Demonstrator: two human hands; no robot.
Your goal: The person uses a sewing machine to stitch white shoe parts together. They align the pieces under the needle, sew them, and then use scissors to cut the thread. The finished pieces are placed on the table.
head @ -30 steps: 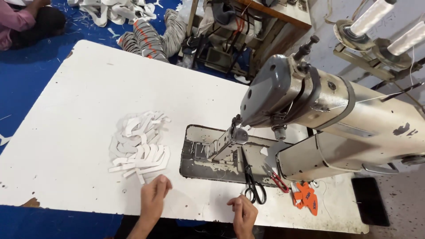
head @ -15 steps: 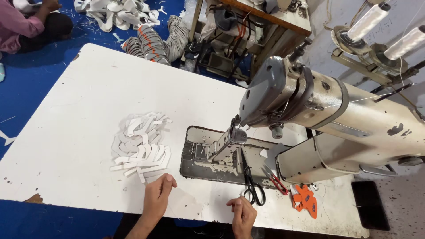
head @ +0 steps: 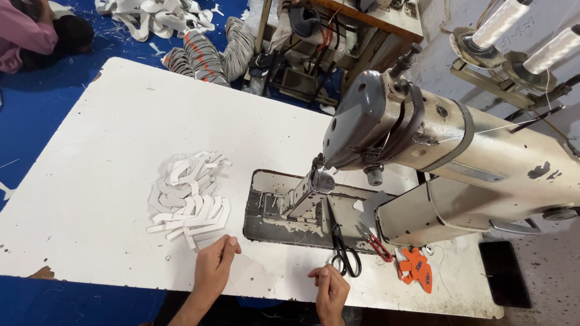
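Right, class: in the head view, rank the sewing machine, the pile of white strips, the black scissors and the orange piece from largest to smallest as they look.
1. Sewing machine
2. Pile of white strips
3. Black scissors
4. Orange piece, shorter than the scissors but wider, so those two are close.

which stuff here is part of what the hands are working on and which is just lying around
In hand:
- left hand, touching the pile of white fabric strips
- right hand, resting on the white table
- sewing machine

Lying about:
- black scissors
- red thread snips
- orange cut-out piece
- thread cones
- cloth heap on the floor
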